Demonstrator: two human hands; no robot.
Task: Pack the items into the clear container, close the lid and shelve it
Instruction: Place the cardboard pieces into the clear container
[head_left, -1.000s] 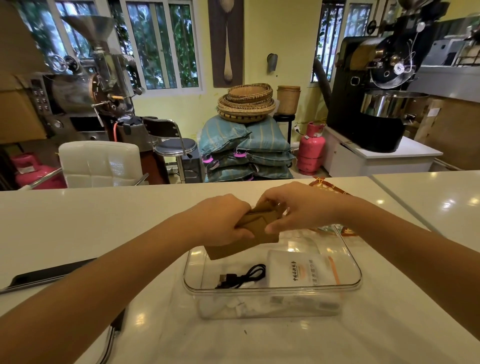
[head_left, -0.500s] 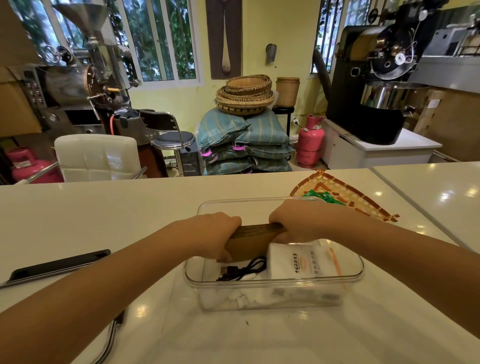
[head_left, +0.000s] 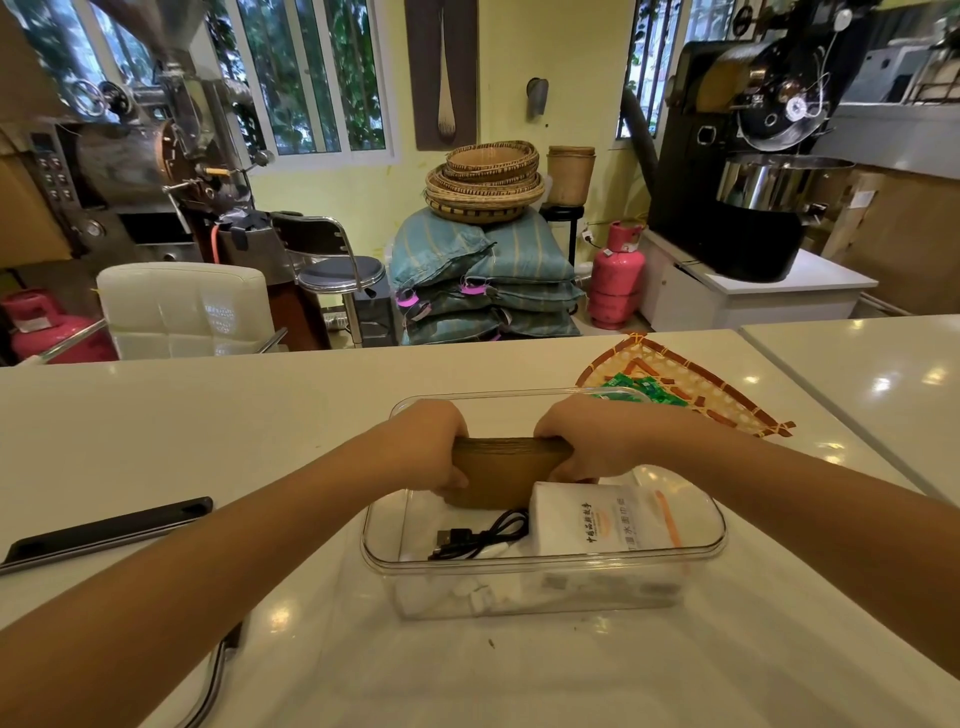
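Observation:
A clear plastic container (head_left: 545, 564) sits on the white counter in front of me. Both hands hold a stack of brown paper pieces (head_left: 506, 470) standing on edge inside the container's far half. My left hand (head_left: 434, 449) grips the stack's left end and my right hand (head_left: 582, 441) grips its right end. A black cable (head_left: 483, 535) lies in the container's near left part. A white packet with printed text (head_left: 597, 525) lies to its right. Small white items show through the front wall.
A woven tray (head_left: 727, 400) with green packets (head_left: 641, 389) lies on the counter behind the container at the right. A flat black object (head_left: 104, 530) lies at the left. A counter seam runs along the right. A white chair and machines stand beyond the counter.
Both hands have lowered the brown stack from above the container into its far half. The view has shifted so the woven tray now shows.

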